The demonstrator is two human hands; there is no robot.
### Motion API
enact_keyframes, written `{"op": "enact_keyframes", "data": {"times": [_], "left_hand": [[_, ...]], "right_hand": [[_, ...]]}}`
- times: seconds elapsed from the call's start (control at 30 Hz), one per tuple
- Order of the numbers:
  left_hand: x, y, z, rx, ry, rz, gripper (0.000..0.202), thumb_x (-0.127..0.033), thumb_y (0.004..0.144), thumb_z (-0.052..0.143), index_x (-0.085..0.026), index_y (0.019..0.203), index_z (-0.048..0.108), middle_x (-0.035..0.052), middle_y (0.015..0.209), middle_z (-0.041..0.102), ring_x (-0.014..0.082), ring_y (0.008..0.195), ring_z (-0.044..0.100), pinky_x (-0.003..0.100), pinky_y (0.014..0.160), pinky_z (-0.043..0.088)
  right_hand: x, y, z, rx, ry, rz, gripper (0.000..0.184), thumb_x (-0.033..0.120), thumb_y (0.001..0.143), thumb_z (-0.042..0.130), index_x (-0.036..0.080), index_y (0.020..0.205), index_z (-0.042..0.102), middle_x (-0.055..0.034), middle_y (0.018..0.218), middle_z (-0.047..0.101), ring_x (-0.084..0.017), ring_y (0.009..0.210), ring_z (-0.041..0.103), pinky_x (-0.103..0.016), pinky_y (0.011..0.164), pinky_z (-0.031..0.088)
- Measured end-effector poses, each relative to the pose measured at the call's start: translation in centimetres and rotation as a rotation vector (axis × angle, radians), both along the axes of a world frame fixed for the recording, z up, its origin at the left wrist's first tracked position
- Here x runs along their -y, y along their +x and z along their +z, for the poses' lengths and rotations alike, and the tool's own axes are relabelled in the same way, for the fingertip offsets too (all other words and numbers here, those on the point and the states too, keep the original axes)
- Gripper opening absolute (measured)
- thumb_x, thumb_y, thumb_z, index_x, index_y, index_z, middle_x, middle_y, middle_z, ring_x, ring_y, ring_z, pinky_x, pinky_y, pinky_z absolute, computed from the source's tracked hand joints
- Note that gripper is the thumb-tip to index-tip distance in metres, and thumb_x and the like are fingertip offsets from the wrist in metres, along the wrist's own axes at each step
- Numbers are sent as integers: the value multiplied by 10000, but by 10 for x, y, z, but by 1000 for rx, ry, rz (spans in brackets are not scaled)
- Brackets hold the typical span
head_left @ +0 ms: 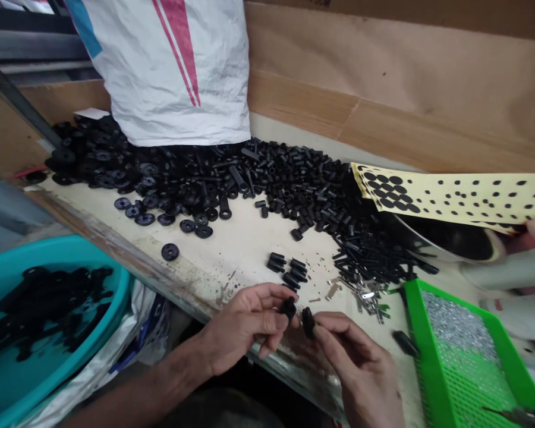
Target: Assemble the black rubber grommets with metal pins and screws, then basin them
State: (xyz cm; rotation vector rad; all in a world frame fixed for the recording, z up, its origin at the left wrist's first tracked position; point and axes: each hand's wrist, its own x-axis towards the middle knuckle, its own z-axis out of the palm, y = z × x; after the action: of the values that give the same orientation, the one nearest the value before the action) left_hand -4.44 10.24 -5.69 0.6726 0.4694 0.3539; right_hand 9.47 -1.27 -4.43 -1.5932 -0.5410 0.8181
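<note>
Head view, left hand [245, 324] pinching black spacer [288, 308], right hand [356, 368] clamped on second spacer [308, 322], held just apart

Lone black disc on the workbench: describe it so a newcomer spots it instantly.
From the white woven sack, look down the pale workbench toward the teal tub. There a round black disc lies by itself, the only one sitting apart from the row of similar discs above it.

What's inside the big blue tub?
The turquoise plastic tub holds a loose pile of black parts, with bare tub showing around them. The top pieces cover whatever lies beneath them, so the ones underneath can't be seen.
</note>
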Motion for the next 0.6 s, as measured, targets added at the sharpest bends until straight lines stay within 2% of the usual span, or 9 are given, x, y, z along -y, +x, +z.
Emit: {"op": "enact_keyframes", "data": {"times": [0.1,0.2,0.4,0.6], "left_hand": [[1,-1,-1,44,-10,3,300,-222,802,715,-102,1072,661,83,907,662,61,536,552,164,454,422],[2,-2,2,57,-13,19,254,-232,836,687,-87,1044,663,113,950,674,91,603,606,183,506,479],[1,-3,7,128,-17,69,236,-167,787,720,-143,958,560,93,939,692,96,575,609,172,477,468],[5,-3,3,140,23,46,247,-171,778,724,-152,955,553,32,812,653,117,575,631,185,483,484]], "right_hand": [[4,10,0,128,-18,46,177,356,698,790,200,763,738,-21,706,697,-134,604,639,-170,565,539],[5,19,7,231,-19,80,174,355,702,786,197,758,738,-25,699,682,-135,609,626,-162,534,520],[-1,25,29,337,-10,84,178,359,694,791,198,747,736,-40,778,676,-129,587,621,-173,508,521],[-5,21,24,245,-30,186,175,365,726,774,205,788,739,-52,783,701,-147,615,641,-185,517,541]]}}
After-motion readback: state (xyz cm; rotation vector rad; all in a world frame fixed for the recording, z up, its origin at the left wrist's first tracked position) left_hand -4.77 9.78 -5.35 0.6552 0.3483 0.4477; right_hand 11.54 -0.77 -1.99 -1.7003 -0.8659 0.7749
